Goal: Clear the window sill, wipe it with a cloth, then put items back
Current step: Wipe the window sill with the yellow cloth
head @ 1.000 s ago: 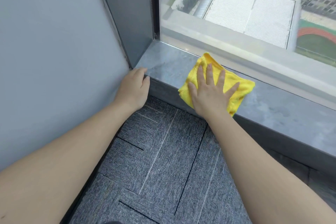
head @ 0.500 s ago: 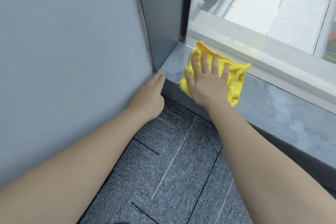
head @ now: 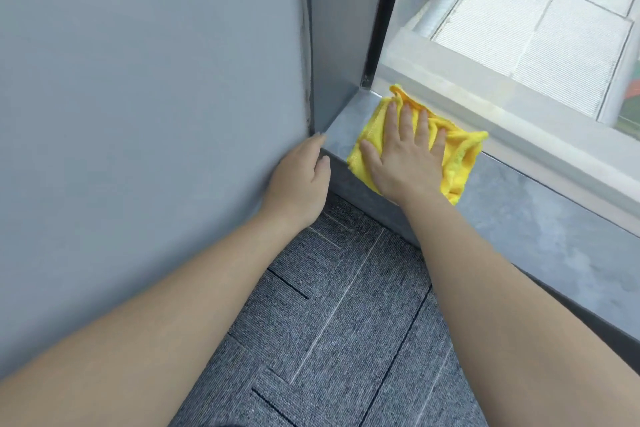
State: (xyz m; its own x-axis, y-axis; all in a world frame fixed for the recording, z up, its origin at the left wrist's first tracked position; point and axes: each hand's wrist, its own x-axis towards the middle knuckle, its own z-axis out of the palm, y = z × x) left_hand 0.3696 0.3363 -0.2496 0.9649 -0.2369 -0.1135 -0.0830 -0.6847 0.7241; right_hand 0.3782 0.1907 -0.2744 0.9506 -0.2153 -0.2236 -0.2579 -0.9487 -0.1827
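half the cloth [head: 460,163] under right hand [head: 405,156]

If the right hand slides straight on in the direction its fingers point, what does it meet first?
The right hand lies flat on the yellow cloth, fingers pointing toward the window glass at the back of the sill. It would most likely meet the glass first, near the corner, though the exact gap is unclear.

**Hands, both arms extended**

Right hand [head: 403,163]: palm down, flat, fingers [head: 407,121] spread and pointing far. Left hand [head: 299,180]: to its left, loosely curled, fingertips pointing far. Both forearms bare, reaching in from the near edge.
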